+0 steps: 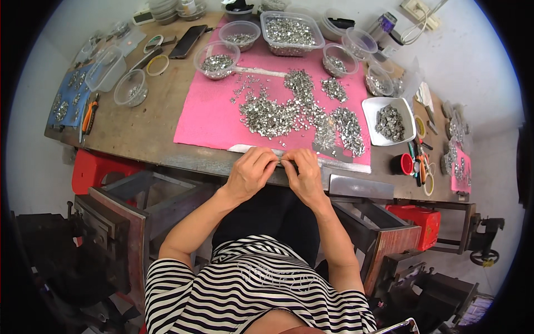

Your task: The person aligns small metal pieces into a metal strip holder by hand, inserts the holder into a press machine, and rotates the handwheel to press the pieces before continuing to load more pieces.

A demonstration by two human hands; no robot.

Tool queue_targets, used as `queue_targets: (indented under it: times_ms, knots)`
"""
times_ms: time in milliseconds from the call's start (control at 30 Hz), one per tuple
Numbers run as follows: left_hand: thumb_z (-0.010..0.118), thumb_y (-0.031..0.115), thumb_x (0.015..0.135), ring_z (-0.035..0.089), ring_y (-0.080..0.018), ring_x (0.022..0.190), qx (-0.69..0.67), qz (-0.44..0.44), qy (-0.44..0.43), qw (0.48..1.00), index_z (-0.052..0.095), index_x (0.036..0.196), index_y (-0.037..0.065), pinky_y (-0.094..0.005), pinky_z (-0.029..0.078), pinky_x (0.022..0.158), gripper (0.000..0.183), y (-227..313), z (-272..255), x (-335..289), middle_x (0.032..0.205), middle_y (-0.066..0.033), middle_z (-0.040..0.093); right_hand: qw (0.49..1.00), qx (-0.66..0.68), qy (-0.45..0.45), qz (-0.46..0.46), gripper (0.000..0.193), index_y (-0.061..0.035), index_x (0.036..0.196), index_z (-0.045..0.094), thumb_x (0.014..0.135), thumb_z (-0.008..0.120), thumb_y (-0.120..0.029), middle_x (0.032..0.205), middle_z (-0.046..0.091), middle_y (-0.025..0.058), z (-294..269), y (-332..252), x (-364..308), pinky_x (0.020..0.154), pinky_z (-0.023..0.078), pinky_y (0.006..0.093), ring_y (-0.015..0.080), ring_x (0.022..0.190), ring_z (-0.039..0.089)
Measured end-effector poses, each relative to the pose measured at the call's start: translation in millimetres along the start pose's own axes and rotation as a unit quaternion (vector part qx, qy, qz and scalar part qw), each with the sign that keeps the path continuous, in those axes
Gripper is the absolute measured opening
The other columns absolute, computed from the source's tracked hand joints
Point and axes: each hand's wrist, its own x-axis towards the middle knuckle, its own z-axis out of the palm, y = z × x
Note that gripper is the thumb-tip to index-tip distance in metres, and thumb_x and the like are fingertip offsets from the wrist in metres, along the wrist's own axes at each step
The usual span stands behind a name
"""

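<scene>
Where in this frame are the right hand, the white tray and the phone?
Right hand (305, 173): head view, on the back of the hand.
White tray (370, 120): head view, on its bare left inner wall.
Phone (188, 42): head view, on the middle of its dark upper face.

No text is readable anywhere. Nearest candidates: outlined lettering (281, 276) on the striped shirt (222, 298), lower centre, too faint and creased to make out; print on the purple-and-silver can (385, 23), upper right, too small; label-like patch on a clear tub (191, 9), top left, illegible.
</scene>
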Motion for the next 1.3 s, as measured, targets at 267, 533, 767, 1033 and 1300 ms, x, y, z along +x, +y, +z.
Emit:
queue_targets:
  times_ms: [267, 533, 767, 1033, 1300]
  knots:
    - [0.072, -0.002, 0.083, 0.064, -0.0333, 0.087, -0.022, 0.027, 0.028, 0.999, 0.066, 0.095, -0.001, -0.0428, 0.053, 0.077, 0.014, -5.6, 0.2, -1.3, 0.098, -0.0118, 0.066, 0.999, -0.03, 0.026, -0.028, 0.014, -0.0038, 0.093, 0.062, 0.084, 0.072, 0.001, 0.09, 0.065, 0.0082, 4.6, -0.6, -1.9, 0.077, 0.042, 0.0395, 0.0289, 0.084, 0.06]
    - [0.075, 0.02, 0.086, 0.054, -0.0222, 0.092, 0.088, -0.004, -0.059, 0.994, 0.073, 0.091, 0.013, -0.0411, 0.036, 0.088, 0.008, -34.1, 5.0, 43.6, 0.087, -0.0008, 0.06, 0.998, -0.027, 0.038, -0.031, 0.017, -0.0042, 0.092, 0.06, 0.082, 0.072, 0.001, 0.089, 0.064, 0.0083, 10.0, -0.6, -2.6, 0.075, 0.041, 0.04, 0.0294, 0.082, 0.059]
    - [0.078, 0.021, 0.084, 0.054, -0.0211, 0.094, 0.139, 0.003, -0.11, 0.984, 0.072, 0.088, 0.013, -0.0429, 0.034, 0.092, 0.011, -39.4, 2.2, 44.7, 0.087, -0.0005, 0.06, 0.998, -0.029, 0.044, -0.042, 0.017, -0.004, 0.093, 0.06, 0.082, 0.072, 0.002, 0.09, 0.064, 0.0079, 9.0, 0.9, -2.6, 0.076, 0.042, 0.0397, 0.029, 0.082, 0.06]
    - [0.076, 0.022, 0.086, 0.054, -0.0239, 0.098, 0.113, -0.013, -0.141, 0.984, 0.072, 0.086, 0.012, -0.0468, 0.033, 0.094, 0.011, -44.1, 7.5, 50.0, 0.091, -0.0034, 0.061, 0.999, 0.001, 0.03, -0.022, 0.018, -0.004, 0.093, 0.06, 0.081, 0.072, 0.003, 0.089, 0.064, 0.0087, 6.2, 1.6, -4.2, 0.075, 0.043, 0.0396, 0.0291, 0.081, 0.06]
    - [0.074, 0.021, 0.087, 0.055, -0.0243, 0.098, 0.175, 0.033, -0.14, 0.974, 0.07, 0.089, 0.009, -0.0458, 0.033, 0.095, 0.014, -45.8, 11.5, 49.3, 0.092, -0.0049, 0.063, 0.99, -0.097, 0.02, -0.105, 0.016, -0.0048, 0.095, 0.066, 0.082, 0.074, 0.001, 0.093, 0.067, 0.0089, -2.4, -7.5, -0.6, 0.08, 0.046, 0.0388, 0.029, 0.084, 0.063]
